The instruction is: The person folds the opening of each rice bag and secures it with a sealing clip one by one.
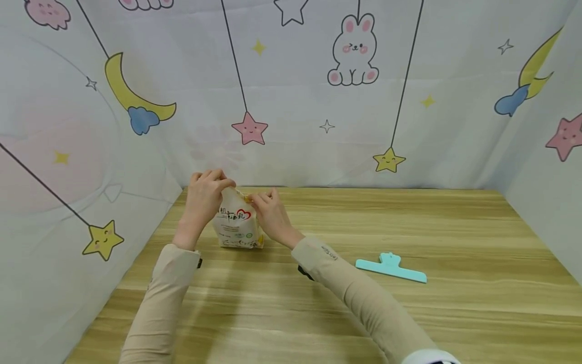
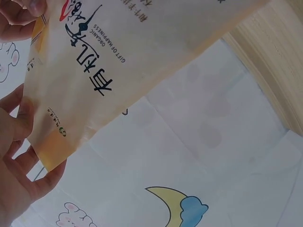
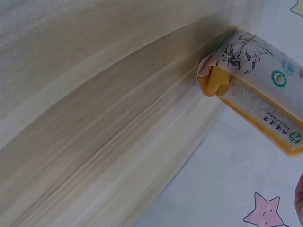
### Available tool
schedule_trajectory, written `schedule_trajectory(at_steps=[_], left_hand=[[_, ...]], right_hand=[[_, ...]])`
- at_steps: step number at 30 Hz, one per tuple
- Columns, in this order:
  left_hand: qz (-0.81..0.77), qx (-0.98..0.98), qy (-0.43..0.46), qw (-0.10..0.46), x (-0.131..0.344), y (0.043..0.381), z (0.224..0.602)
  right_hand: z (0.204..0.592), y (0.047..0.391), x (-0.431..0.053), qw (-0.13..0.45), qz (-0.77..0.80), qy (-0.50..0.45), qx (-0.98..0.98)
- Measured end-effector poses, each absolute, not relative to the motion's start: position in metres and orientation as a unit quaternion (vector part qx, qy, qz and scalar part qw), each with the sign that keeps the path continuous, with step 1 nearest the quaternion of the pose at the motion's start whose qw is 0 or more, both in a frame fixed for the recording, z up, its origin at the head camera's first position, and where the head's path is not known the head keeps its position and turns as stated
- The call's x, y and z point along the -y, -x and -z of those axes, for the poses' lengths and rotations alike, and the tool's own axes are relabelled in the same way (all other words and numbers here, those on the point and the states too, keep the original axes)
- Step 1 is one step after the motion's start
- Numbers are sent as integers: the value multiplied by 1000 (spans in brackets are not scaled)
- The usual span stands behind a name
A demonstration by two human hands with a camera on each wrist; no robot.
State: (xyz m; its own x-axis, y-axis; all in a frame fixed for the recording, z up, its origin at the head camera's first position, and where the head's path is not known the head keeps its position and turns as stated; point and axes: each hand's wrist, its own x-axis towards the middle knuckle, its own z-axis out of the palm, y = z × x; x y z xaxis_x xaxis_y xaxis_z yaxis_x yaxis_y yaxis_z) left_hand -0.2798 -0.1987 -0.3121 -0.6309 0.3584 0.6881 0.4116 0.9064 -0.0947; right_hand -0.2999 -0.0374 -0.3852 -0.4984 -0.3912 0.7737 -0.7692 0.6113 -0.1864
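Note:
A cream food bag (image 1: 233,227) with dark printed lettering, a red heart and orange edges stands upright at the back left of the table. My left hand (image 1: 205,197) pinches its top left corner. At the right end of the top edge, my right hand (image 1: 273,216) pinches the bag as well. The left wrist view has the flat upper part of the bag (image 2: 109,61) between both hands. Filled contents bulge through the clear side panel of the bag (image 3: 262,111) in the right wrist view. What the contents are, I cannot tell.
A light teal bag clip (image 1: 392,268) lies on the wood-grain table (image 1: 464,237), to the right of my right forearm. White cloth (image 1: 309,162) printed with stars, moons and rabbits walls the table at the back and both sides.

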Motion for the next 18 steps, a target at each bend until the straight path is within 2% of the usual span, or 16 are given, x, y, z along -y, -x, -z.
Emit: schedule_trajectory(at_steps=[18], left_hand=[[71,888,259,373,206,279,306]], right_hand=[[390,298,33,361,-321,-347,804]])
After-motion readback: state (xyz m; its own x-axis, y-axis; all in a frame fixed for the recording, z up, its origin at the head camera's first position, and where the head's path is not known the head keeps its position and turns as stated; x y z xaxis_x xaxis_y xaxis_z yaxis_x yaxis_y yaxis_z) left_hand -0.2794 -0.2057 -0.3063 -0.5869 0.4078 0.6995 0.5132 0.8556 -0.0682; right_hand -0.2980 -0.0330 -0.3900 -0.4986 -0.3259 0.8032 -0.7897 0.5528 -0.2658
